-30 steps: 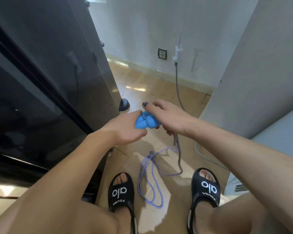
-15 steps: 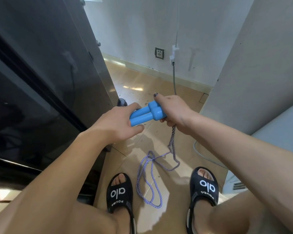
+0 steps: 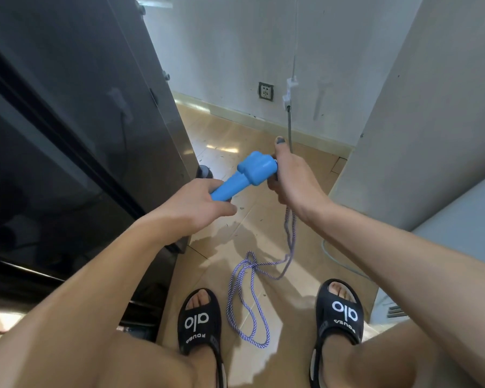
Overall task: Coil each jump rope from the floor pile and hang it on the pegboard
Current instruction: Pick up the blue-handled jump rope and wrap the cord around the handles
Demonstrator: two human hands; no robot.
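Inspector A: Jump rope (image 3: 247, 292) status, reading from the left of the frame. A dark glossy cabinet (image 3: 67, 135) fills the left side. At centre, the left hand (image 3: 196, 208) has its fingers curled round the lower end of the paired blue handles (image 3: 249, 176). Confirm the right side?

Inspector B: Confirmed. The right hand (image 3: 294, 180) grips the upper, thicker end of the handles, thumb raised; its other fingers are hidden behind them, so I cannot tell exactly how they lie. The striped cord hangs below that hand and lies in loose loops on the tiled floor (image 3: 221, 141), lower centre, between the two black sandals (image 3: 199, 323).

Inspector A: Progress?

Inspector B: Early, in my judgement. Handles are gathered together; no coil is formed, most of the cord is on the floor. No pegboard or pile is in view. Coiling and hanging are both outstanding.
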